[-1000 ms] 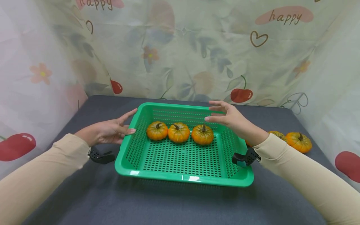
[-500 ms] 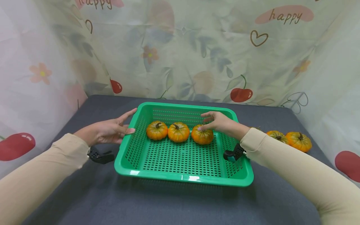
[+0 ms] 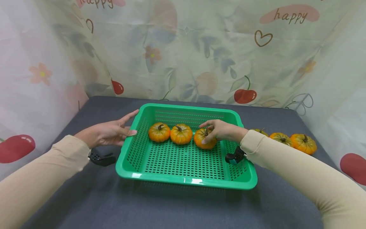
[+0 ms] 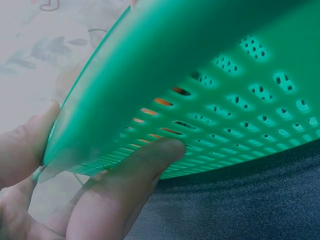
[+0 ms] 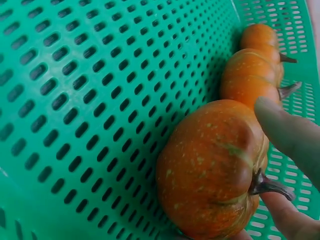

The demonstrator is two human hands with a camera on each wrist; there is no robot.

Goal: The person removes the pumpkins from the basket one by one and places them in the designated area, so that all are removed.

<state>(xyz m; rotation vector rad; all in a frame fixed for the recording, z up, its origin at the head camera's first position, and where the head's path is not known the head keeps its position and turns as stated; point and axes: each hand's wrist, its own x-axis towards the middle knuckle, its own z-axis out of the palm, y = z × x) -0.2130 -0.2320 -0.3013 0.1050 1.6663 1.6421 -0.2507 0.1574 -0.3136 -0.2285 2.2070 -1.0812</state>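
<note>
My left hand [image 3: 112,132] holds the left rim of a green perforated plastic basket [image 3: 184,181]. In the left wrist view the thumb and fingers lie on both sides of that rim [image 4: 100,100]. Three small orange-green pumpkins sit in a row along the back of the basket. My right hand [image 3: 224,131] reaches over the right wall, its fingers curled round the rightmost pumpkin [image 3: 203,144] near its stem. The right wrist view shows this pumpkin [image 5: 205,170] close up, fingers on the stem side. The middle pumpkin [image 3: 181,134] and the left pumpkin [image 3: 159,132] are untouched.
On the dark grey table [image 3: 183,210], right of the basket, lie three more pumpkins: one partly hidden pumpkin [image 3: 260,131], a middle one [image 3: 281,139] and an outer one [image 3: 303,144]. A patterned cloth [image 3: 186,57] hangs behind and at both sides.
My right hand has come down and left from above the basket's right back corner onto the rightmost pumpkin, which has shifted slightly toward me. The left hand keeps its place on the rim.
</note>
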